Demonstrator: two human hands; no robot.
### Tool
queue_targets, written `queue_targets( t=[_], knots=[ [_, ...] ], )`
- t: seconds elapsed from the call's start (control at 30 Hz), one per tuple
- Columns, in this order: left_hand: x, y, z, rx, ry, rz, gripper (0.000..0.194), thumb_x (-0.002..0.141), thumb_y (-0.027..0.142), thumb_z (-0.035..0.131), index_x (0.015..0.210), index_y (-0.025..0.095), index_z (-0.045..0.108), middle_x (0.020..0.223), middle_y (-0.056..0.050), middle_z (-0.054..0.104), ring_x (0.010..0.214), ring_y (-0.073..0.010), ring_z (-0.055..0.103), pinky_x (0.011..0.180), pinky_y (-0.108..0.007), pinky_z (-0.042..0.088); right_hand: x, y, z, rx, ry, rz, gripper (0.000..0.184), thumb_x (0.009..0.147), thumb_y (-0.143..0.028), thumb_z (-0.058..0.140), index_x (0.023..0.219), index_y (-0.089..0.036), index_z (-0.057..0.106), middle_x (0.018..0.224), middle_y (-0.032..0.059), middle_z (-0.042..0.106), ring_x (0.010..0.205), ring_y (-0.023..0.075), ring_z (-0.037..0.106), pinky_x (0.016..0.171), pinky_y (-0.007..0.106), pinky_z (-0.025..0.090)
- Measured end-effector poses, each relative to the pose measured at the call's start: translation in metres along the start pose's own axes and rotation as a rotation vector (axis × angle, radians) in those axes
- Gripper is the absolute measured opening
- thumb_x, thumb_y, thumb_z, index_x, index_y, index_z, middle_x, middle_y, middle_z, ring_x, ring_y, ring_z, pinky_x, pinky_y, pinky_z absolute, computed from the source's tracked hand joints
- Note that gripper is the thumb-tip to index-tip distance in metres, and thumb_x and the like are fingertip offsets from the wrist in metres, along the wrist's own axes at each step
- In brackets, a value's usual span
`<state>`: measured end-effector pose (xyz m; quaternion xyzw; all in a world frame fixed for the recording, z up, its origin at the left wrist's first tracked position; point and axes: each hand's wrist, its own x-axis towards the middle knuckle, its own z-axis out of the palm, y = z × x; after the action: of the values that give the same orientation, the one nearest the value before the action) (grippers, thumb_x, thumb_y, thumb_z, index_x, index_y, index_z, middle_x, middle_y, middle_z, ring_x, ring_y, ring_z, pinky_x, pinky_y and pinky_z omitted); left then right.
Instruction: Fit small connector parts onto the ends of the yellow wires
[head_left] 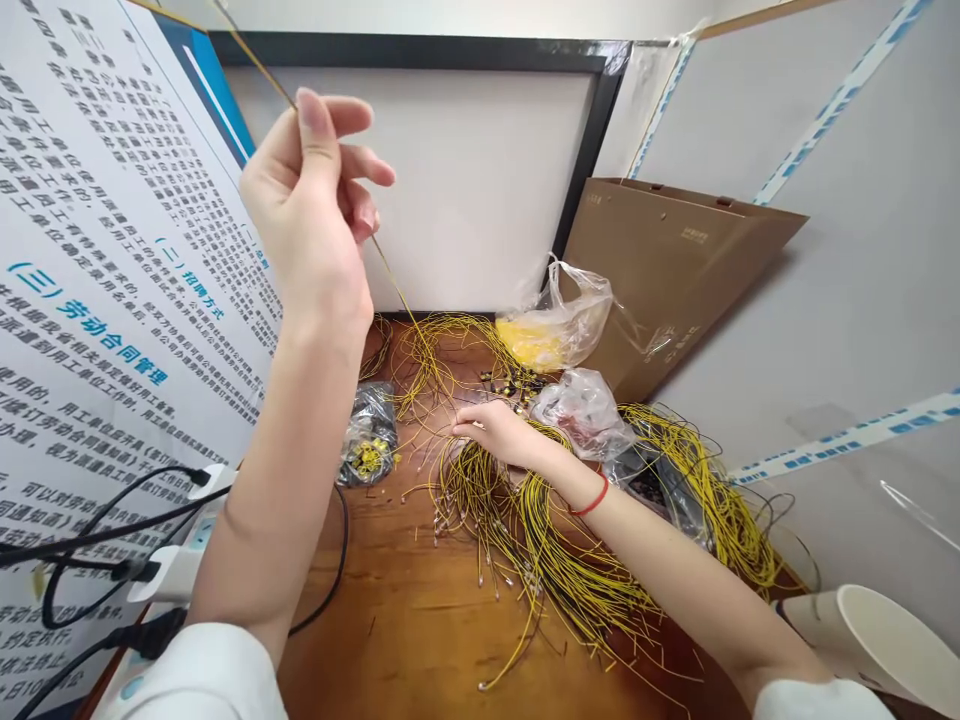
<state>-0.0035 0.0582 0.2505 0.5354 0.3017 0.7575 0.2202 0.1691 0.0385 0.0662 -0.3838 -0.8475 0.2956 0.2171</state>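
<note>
Raised high at the left, my left hand (319,185) pinches a thin yellow wire (394,275) between thumb and forefinger, its other fingers loosely curled. The wire runs past the top edge above the hand and slants down below it to a tangle of yellow wires (427,360). Low over the table, my right hand (499,430) has its fingertips pressed together where the slanting wire seems to arrive; the exact grip is too small to see. Beneath that hand lies a large bundle of yellow and black wires (570,560) with small metal-looking ends.
A bag of small yellow parts (369,455) lies left of the bundle. Behind are a clear bag with yellow contents (551,320), another plastic bag (585,410) and a brown paper bag (667,270). More wires (705,480) and a paper cup (877,640) stand right; power strips (176,560) left.
</note>
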Motion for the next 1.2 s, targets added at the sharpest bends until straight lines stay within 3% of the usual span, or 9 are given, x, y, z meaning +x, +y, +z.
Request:
queue_targets(
  t=[0.1,0.23,0.33,0.43,0.53,0.6,0.73,0.87,1.2],
  knots=[
    [-0.012,-0.040,-0.006,0.046,0.014,-0.135,0.040,0.101,0.036,0.027,0.092,0.012,0.058,0.073,-0.002,0.063,0.066,-0.0090,0.059,0.072,-0.026,0.043,-0.005,0.000,-0.015,0.123,0.046,0.037,0.022,0.091,-0.021,0.052,0.079,-0.017,0.070,0.081,0.0047,0.074,0.078,0.0148,0.067,0.078,0.029,0.048],
    [-0.069,-0.102,-0.010,0.210,-0.274,-0.529,0.055,0.096,0.054,0.025,0.105,0.013,0.059,0.112,-0.014,0.067,0.109,-0.0216,0.061,0.098,-0.039,0.041,-0.013,-0.004,-0.036,0.499,0.134,0.124,0.018,0.088,-0.028,0.054,0.086,-0.018,0.070,0.084,0.0057,0.075,0.080,0.0145,0.069,0.080,0.031,0.052],
    [-0.109,-0.123,-0.013,0.518,-0.465,-0.688,0.055,0.083,0.054,0.054,0.119,0.012,0.056,0.134,-0.020,0.054,0.129,-0.0300,0.048,0.106,-0.043,0.035,-0.018,-0.006,-0.048,0.681,0.230,0.195,0.018,0.086,-0.032,0.057,0.088,-0.019,0.070,0.084,0.0060,0.075,0.080,0.0140,0.069,0.079,0.030,0.053],
    [-0.123,-0.115,-0.012,0.687,-0.540,-0.583,0.041,0.084,0.045,0.055,0.105,0.011,0.063,0.123,-0.020,0.062,0.121,-0.0308,0.053,0.104,-0.045,0.037,-0.019,-0.006,-0.055,0.685,0.296,0.238,0.019,0.084,-0.035,0.060,0.087,-0.019,0.070,0.085,0.0068,0.074,0.079,0.0141,0.069,0.076,0.029,0.054],
    [-0.122,-0.096,-0.007,0.555,-0.477,-0.347,0.033,0.089,0.041,0.045,0.086,0.016,0.066,0.100,-0.010,0.069,0.101,-0.0226,0.062,0.095,-0.039,0.045,-0.017,-0.004,-0.056,0.569,0.313,0.236,0.022,0.084,-0.036,0.061,0.086,-0.017,0.071,0.084,0.0077,0.074,0.078,0.0155,0.068,0.073,0.030,0.054],
    [-0.124,-0.090,-0.003,0.341,-0.645,-0.398,0.026,0.082,0.041,0.059,0.092,0.018,0.066,0.097,-0.006,0.071,0.093,-0.0199,0.065,0.088,-0.035,0.049,-0.015,-0.003,-0.054,0.429,0.361,0.194,0.020,0.083,-0.034,0.061,0.084,-0.017,0.072,0.085,0.0079,0.074,0.080,0.0167,0.067,0.074,0.032,0.053],
    [-0.143,-0.103,0.003,0.215,-0.622,-0.547,0.036,0.066,0.022,0.076,0.099,0.016,0.063,0.096,-0.007,0.072,0.087,-0.0182,0.067,0.080,-0.031,0.051,-0.016,-0.004,-0.047,0.134,0.538,0.098,0.014,0.083,-0.023,0.061,0.078,-0.019,0.074,0.088,0.0069,0.073,0.086,0.0183,0.066,0.080,0.034,0.050],
    [-0.163,-0.119,0.002,0.391,-0.822,-0.497,0.006,0.074,0.022,0.069,0.078,0.018,0.071,0.080,-0.001,0.074,0.077,-0.0180,0.067,0.081,-0.032,0.049,-0.023,-0.010,-0.042,0.050,0.506,0.100,0.020,0.085,-0.017,0.056,0.080,-0.021,0.074,0.089,0.0041,0.075,0.083,0.0168,0.068,0.080,0.031,0.050],
    [-0.171,-0.133,0.003,0.486,-0.832,-0.470,0.009,0.077,0.020,0.065,0.080,0.018,0.074,0.086,-0.005,0.076,0.079,-0.0206,0.068,0.083,-0.033,0.051,-0.030,-0.033,-0.060,0.070,0.789,0.104,0.022,0.089,-0.026,0.053,0.076,-0.021,0.071,0.081,0.0027,0.073,0.079,0.0163,0.067,0.078,0.031,0.052]
  ],
)
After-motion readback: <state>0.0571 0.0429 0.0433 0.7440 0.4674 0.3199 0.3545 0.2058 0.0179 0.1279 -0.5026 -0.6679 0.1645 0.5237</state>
